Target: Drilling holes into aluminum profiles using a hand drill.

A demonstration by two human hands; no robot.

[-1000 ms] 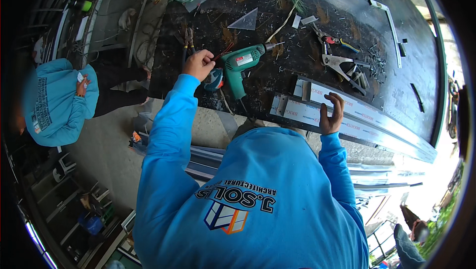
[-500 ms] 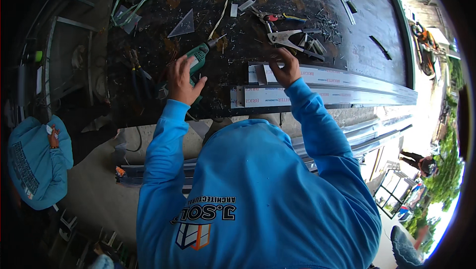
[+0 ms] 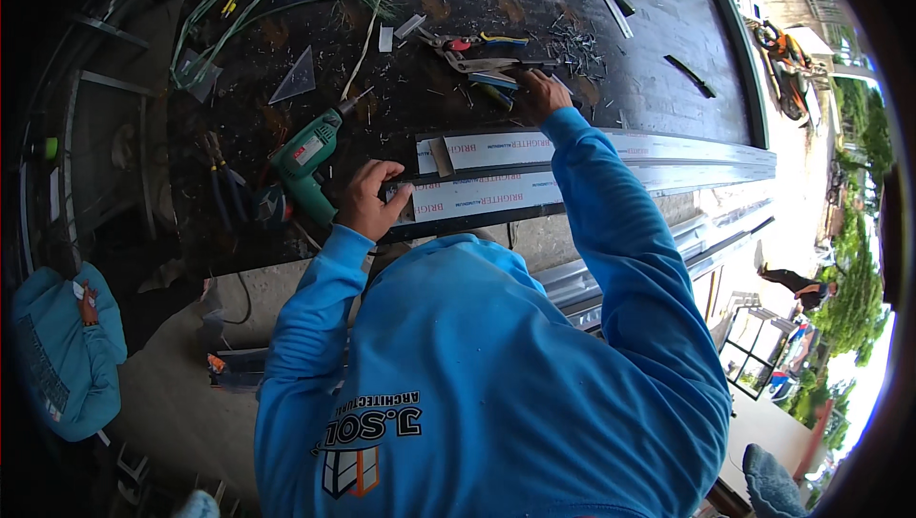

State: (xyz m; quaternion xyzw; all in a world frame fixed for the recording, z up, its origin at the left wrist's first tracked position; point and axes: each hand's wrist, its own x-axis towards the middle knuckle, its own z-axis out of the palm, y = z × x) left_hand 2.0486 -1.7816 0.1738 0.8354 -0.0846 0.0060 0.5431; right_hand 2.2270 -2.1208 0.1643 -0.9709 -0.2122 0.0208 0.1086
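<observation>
My right hand (image 3: 542, 93) is closed around the dark handle end of a silver-grey hand riveter (image 3: 468, 66) on the black work table; its fingertips are partly hidden. Beside the riveter lie snips (image 3: 460, 43) with red and yellow on them. My left hand (image 3: 374, 199) holds nothing, its thumb and fingers apart, at the near ends of two film-covered aluminium profiles (image 3: 491, 195). To its left rests a green power drill (image 3: 307, 155), its bit pointing away from me. A short metal piece (image 3: 440, 156) sits across the farther profile.
Small rivets or metal bits (image 3: 572, 46) are scattered beyond my right hand. Pliers (image 3: 225, 175) lie left of the drill, and a clear triangular offcut (image 3: 294, 77) farther back. Green strapping (image 3: 215, 17) loops at the far left. A person in a teal top (image 3: 67, 356) is at the left.
My left hand has let go of the drill and moved to the profile ends; the drill lies on the table. My right hand has reached forward from the profiles onto the riveter, whose handles have come together.
</observation>
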